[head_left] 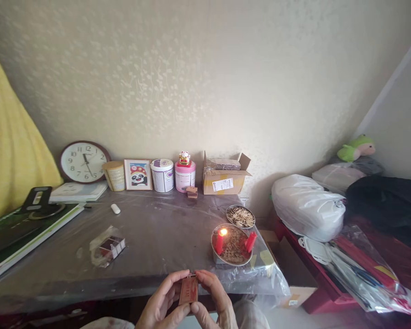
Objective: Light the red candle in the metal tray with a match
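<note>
Between my two hands, just off the table's front edge, is a small red matchbox (189,290). My left hand (166,299) grips its left side with thumb and fingertips, and my right hand (214,297) pinches its right side. Beyond them, a round metal tin (233,249) holds two red candles. The left candle (219,242) burns with a bright flame; the right candle (250,241) leans and shows no flame. Behind the tin, a round dish holds many matchsticks (240,216).
On the plastic-covered table (150,242) lie an opened plastic packet (108,246) and a white oval object (115,209). A clock (85,162), canisters, a panda picture (138,175) and a cardboard box (224,180) line the wall. Bags (308,205) sit at right.
</note>
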`<move>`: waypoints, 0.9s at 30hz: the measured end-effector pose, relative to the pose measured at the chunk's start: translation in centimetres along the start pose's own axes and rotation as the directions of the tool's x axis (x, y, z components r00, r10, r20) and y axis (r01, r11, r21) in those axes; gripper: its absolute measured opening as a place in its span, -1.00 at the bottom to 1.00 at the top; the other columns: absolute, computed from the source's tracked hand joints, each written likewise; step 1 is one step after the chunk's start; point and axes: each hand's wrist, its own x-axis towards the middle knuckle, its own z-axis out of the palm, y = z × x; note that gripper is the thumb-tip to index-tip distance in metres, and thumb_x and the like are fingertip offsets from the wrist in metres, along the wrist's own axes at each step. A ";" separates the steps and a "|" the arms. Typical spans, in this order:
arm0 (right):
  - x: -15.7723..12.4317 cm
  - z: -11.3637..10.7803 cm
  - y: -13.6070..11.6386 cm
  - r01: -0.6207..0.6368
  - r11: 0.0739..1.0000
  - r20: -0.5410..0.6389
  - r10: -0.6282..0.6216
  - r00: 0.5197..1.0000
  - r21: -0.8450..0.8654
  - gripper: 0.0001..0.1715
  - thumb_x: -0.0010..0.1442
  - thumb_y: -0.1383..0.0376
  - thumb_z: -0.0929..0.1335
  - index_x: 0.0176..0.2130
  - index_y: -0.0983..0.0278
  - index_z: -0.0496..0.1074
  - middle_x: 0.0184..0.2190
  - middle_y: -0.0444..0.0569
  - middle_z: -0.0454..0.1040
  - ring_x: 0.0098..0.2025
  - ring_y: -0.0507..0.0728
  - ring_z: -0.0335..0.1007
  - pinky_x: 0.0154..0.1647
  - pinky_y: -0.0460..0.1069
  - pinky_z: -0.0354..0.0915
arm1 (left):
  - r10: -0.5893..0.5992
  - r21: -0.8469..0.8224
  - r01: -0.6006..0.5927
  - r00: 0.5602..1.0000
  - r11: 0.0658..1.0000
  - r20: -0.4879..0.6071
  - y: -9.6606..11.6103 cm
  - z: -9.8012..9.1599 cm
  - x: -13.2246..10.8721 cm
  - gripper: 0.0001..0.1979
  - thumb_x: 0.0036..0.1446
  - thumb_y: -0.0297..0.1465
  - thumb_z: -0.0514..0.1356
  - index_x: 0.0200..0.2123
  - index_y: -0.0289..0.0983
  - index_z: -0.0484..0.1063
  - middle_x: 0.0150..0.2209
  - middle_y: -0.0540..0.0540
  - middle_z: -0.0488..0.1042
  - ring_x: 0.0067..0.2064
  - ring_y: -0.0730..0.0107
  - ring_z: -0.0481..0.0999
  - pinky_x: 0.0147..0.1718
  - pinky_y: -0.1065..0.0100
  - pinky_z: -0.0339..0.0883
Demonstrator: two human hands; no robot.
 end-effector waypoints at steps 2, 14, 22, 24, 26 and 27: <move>0.0 0.2 -0.2 0.041 0.999 -0.013 -0.041 0.999 -0.017 -0.44 0.17 -0.09 0.34 0.08 0.09 0.40 0.03 0.03 0.49 0.07 0.21 0.44 0.04 0.03 0.41 | 0.009 0.024 -0.009 1.000 1.000 0.014 -0.3 -0.5 0.0 -0.40 -0.18 -0.12 0.42 -0.04 -0.21 0.47 0.01 -0.26 0.54 0.12 -0.05 0.43 0.06 0.21 0.32; -0.3 1.2 -1.7 0.195 0.981 0.007 -0.195 0.981 -0.014 -0.50 0.25 0.02 0.32 0.12 0.09 0.34 0.00 0.01 0.48 0.04 0.18 0.45 0.04 0.02 0.41 | 0.061 0.127 -0.077 0.991 0.989 0.121 0.8 -2.4 -1.2 -0.49 -0.01 -0.22 0.35 0.04 -0.17 0.42 0.05 -0.19 0.52 0.11 0.05 0.43 0.07 0.23 0.29; -0.9 1.8 -0.4 0.219 0.975 0.050 -0.218 0.975 -0.025 -0.47 0.24 -0.01 0.32 0.13 0.12 0.33 0.03 0.04 0.48 0.07 0.20 0.43 0.06 0.01 0.38 | 0.082 0.214 -0.110 0.987 0.970 0.139 1.0 -3.2 -1.7 -0.52 0.02 -0.27 0.32 0.05 -0.10 0.40 0.07 -0.13 0.50 0.09 0.11 0.45 0.08 0.25 0.27; -1.3 2.1 0.3 0.212 0.977 0.065 -0.210 0.976 -0.020 -0.45 0.22 -0.03 0.32 0.13 0.12 0.34 0.03 0.04 0.48 0.07 0.20 0.43 0.07 0.01 0.37 | 0.072 0.264 -0.101 0.991 0.959 0.115 1.0 -3.4 -1.8 -0.53 0.02 -0.28 0.31 0.04 -0.10 0.41 0.07 -0.13 0.50 0.07 0.10 0.47 0.07 0.24 0.28; -1.6 2.4 0.9 0.194 0.981 0.089 -0.195 0.977 0.017 -0.44 0.20 -0.06 0.32 0.11 0.12 0.35 0.01 0.04 0.48 0.05 0.20 0.44 0.06 0.01 0.37 | 0.066 0.296 -0.089 0.994 0.951 0.087 1.1 -3.5 -2.0 -0.53 -0.02 -0.29 0.31 0.02 -0.12 0.43 0.03 -0.14 0.53 0.05 0.06 0.49 0.05 0.20 0.31; -1.8 2.6 1.1 0.178 0.983 0.099 -0.181 0.978 0.040 -0.43 0.20 -0.08 0.32 0.10 0.12 0.35 0.00 0.04 0.47 0.04 0.21 0.45 0.05 0.02 0.37 | 0.058 0.306 -0.076 0.996 0.949 0.068 1.1 -3.5 -2.1 -0.53 -0.03 -0.29 0.32 0.01 -0.13 0.45 0.01 -0.14 0.55 0.05 0.04 0.49 0.05 0.18 0.31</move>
